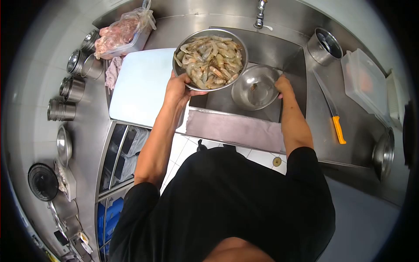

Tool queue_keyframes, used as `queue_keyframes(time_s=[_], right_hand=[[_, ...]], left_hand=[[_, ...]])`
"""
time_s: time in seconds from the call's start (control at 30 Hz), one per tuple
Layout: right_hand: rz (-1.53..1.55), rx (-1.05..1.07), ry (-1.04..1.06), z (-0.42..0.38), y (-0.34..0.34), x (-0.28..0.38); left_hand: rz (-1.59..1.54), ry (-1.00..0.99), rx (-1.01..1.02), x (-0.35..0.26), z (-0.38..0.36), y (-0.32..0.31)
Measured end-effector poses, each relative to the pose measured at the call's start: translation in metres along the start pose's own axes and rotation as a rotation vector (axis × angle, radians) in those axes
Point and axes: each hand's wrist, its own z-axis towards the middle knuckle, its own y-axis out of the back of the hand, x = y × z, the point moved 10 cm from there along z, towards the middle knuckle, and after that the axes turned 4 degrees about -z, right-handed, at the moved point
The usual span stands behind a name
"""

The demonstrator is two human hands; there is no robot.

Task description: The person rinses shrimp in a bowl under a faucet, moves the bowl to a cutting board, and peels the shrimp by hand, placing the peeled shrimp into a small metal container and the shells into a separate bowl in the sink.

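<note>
My left hand grips the lower left edge of a metal bowl heaped with raw, unpeeled shrimp. This bowl is held up over the left part of the sink, beside a white cutting board. The fingers beneath it are partly hidden. My right hand is closed on the right rim of a second metal bowl, which is inside the sink and tilted slightly. A small brownish bit shows at its bottom; I cannot make out what it is.
A yellow-handled knife lies right of the sink, near a metal pot and a clear plastic container. A folded cloth covers the sink's front edge. Back left stands a tub of bagged pink meat. A faucet rises behind.
</note>
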Motion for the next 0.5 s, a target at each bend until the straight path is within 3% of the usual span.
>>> queue_keyframes(time_s=[0.17, 0.33, 0.43, 0.5], right_hand=[[0.05, 0.118, -0.01, 0.041, -0.073, -0.013], [-0.031, -0.151, 0.332, 0.054, -0.023, 0.015], [-0.094, -0.225, 0.493, 0.054, 0.027, 0.023], [0.001, -0.186, 0.478, 0.039, 0.053, 0.019]], left_hand=[[0.082, -0.053, -0.086, -0.022, -0.016, 0.015], [0.057, -0.058, -0.164, -0.023, -0.023, 0.036], [0.03, -0.069, -0.169, -0.021, -0.027, 0.038], [0.018, -0.096, -0.16, -0.021, -0.029, 0.034]])
